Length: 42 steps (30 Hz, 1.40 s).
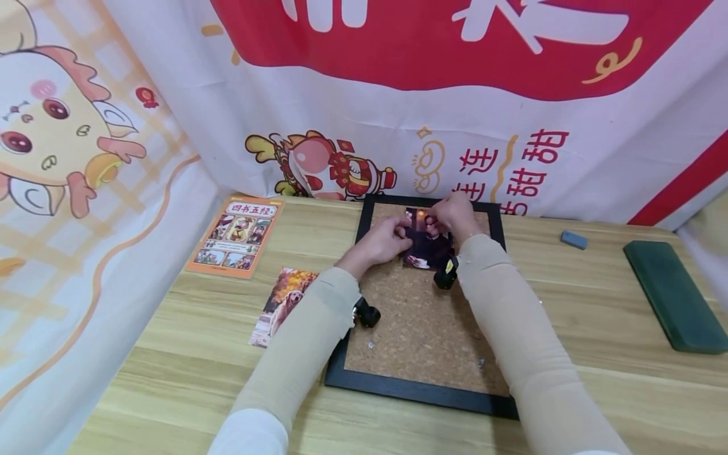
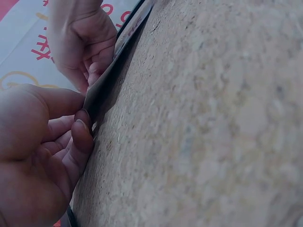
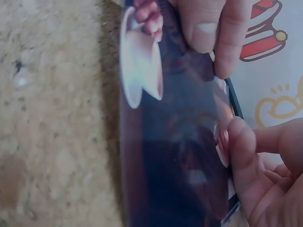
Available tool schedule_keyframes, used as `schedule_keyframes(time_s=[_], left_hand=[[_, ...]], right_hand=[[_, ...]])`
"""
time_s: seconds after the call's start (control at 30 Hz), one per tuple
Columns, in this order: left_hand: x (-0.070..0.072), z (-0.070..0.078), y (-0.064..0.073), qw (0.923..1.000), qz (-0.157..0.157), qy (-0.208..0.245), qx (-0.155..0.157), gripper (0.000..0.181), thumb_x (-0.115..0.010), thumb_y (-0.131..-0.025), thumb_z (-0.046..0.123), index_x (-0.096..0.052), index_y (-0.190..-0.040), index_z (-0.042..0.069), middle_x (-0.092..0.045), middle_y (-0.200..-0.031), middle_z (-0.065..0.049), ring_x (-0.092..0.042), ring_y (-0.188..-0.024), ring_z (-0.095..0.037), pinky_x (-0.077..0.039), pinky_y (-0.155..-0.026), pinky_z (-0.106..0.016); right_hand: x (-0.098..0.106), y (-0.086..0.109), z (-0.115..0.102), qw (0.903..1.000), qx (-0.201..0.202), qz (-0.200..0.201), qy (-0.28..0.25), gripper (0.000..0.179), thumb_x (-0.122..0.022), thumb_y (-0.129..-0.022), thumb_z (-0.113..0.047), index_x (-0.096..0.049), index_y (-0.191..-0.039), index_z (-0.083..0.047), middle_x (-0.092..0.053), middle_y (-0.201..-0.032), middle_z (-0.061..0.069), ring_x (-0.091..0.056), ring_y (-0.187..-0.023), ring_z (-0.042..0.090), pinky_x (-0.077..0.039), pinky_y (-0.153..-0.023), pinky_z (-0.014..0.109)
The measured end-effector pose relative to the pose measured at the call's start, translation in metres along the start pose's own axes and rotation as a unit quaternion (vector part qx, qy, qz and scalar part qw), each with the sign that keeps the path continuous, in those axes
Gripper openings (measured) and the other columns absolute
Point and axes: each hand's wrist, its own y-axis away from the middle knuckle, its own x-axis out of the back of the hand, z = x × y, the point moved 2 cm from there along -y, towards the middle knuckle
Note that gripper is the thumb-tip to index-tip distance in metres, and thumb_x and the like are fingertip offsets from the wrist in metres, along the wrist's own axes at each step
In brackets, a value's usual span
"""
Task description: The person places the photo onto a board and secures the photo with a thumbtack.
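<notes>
A dark glossy photo print (image 1: 423,243) lies over the upper part of a cork board (image 1: 409,316) with a black frame. Its lower edge stands slightly off the cork in the right wrist view, where a white cup (image 3: 142,66) shows on the print. My left hand (image 1: 385,241) pinches the print's left edge between thumb and fingers (image 2: 81,135). My right hand (image 1: 455,215) is at its upper right part, fingertips bent onto the print's edge (image 3: 227,142). Anything small between those fingertips is hidden.
Left of the board lies a dog photo (image 1: 281,303), partly under my left sleeve. An orange illustrated booklet (image 1: 236,237) lies farther left. A small blue block (image 1: 574,239) and a dark green case (image 1: 677,297) lie on the right. A printed cloth (image 1: 341,107) hangs behind the table.
</notes>
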Motion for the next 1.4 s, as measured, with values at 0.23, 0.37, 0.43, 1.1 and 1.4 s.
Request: schedule_keyframes(time_s=[0.23,0.37,0.43,1.1,1.4], left_hand=[[-0.002,0.002,-0.001,1.0000,-0.001,0.004,-0.001,0.046,-0.067,-0.104,0.009,-0.058,-0.148,-0.001,-0.061,-0.112,-0.009,-0.057,-0.102,-0.020,-0.046,-0.092,-0.029],[-0.003,0.002,-0.001,1.0000,-0.002,-0.003,-0.001,0.047,-0.067,-0.104,0.011,-0.057,-0.149,0.000,-0.063,-0.116,-0.011,-0.058,-0.105,-0.021,-0.048,-0.096,-0.032],[-0.003,0.002,-0.001,1.0000,-0.002,-0.005,0.001,0.048,-0.068,-0.104,0.011,-0.057,-0.149,0.001,-0.063,-0.119,-0.013,-0.058,-0.107,-0.023,-0.049,-0.098,-0.034],[-0.001,0.003,-0.001,0.9994,0.012,-0.033,0.004,0.048,-0.069,-0.103,0.015,-0.056,-0.147,0.001,-0.063,-0.129,-0.018,-0.059,-0.117,-0.029,-0.049,-0.108,-0.043],[0.010,-0.005,0.013,0.9997,0.020,0.009,-0.009,0.047,-0.066,-0.105,0.018,-0.057,-0.150,0.005,-0.067,-0.120,-0.010,-0.064,-0.103,-0.022,-0.054,-0.093,-0.037]], right_hand=[[0.007,0.003,0.008,1.0000,0.003,0.000,-0.001,0.015,-0.068,-0.104,-0.008,-0.070,-0.095,0.004,-0.067,-0.055,0.001,-0.065,-0.045,0.011,-0.056,-0.046,0.026],[0.011,0.006,0.012,0.9998,0.014,-0.013,-0.003,0.019,-0.066,-0.106,-0.009,-0.070,-0.114,0.008,-0.068,-0.061,0.000,-0.066,-0.050,0.010,-0.059,-0.051,0.026],[0.013,0.008,0.014,0.9997,0.017,-0.019,-0.003,0.024,-0.065,-0.107,-0.009,-0.070,-0.121,0.010,-0.069,-0.063,0.001,-0.067,-0.052,0.010,-0.060,-0.053,0.026],[0.028,0.030,0.033,0.9908,0.123,-0.043,-0.034,0.019,-0.068,-0.107,-0.014,-0.063,-0.115,0.002,-0.075,-0.081,0.004,-0.072,-0.064,0.012,-0.065,-0.063,0.029],[0.036,0.053,0.039,0.9866,0.149,-0.060,-0.027,0.021,-0.062,-0.109,-0.011,-0.062,-0.119,0.007,-0.074,-0.080,0.004,-0.071,-0.063,0.012,-0.063,-0.061,0.029]])
